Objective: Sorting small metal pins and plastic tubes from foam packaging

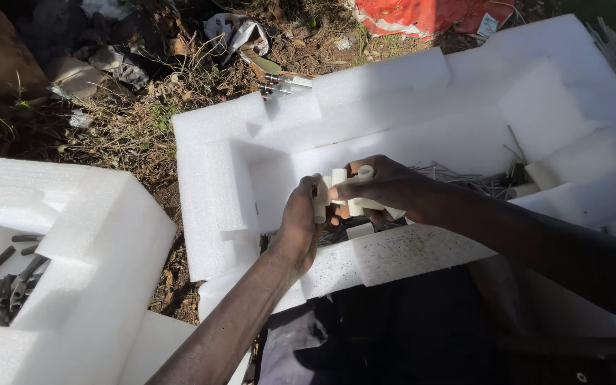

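While both hands work over the white foam tray (215, 178), the left hand (299, 224) and right hand (386, 187) pinch short cream tube pieces (347, 191). Fingers should stay pressed firmly, keeping pieces above the tray's loose metal pins (458, 178).

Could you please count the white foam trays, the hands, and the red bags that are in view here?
White foam trays: 2, one in the middle and one at the left
Hands: 2, left hand and right hand, holding short white tubes
Red bags: 1
Total: 5
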